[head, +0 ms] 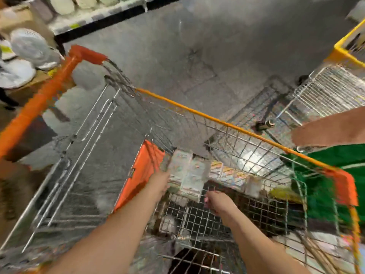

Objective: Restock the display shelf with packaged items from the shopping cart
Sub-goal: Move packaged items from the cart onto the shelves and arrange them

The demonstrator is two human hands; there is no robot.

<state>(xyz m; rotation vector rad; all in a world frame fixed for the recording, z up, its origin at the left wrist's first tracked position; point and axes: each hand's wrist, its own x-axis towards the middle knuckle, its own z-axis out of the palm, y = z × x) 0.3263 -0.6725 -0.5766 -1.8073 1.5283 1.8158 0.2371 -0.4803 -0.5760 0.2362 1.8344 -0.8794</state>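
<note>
The left hand (161,181) is holding the stack of pale packets (187,175) from the 9 o'clock side, probably to steady it, though blur is hiding details. At its 4 o'clock, the right hand (218,201) is curling closed inside the shopping cart (207,115), its hold unclear.

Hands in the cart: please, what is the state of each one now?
Left hand: closed on the stack of packaged items.
Right hand: curled closed at the stack's lower edge; a grip cannot be told.

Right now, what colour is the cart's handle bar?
Orange, seen clearly in the head view along the handle bar at the left.
</note>
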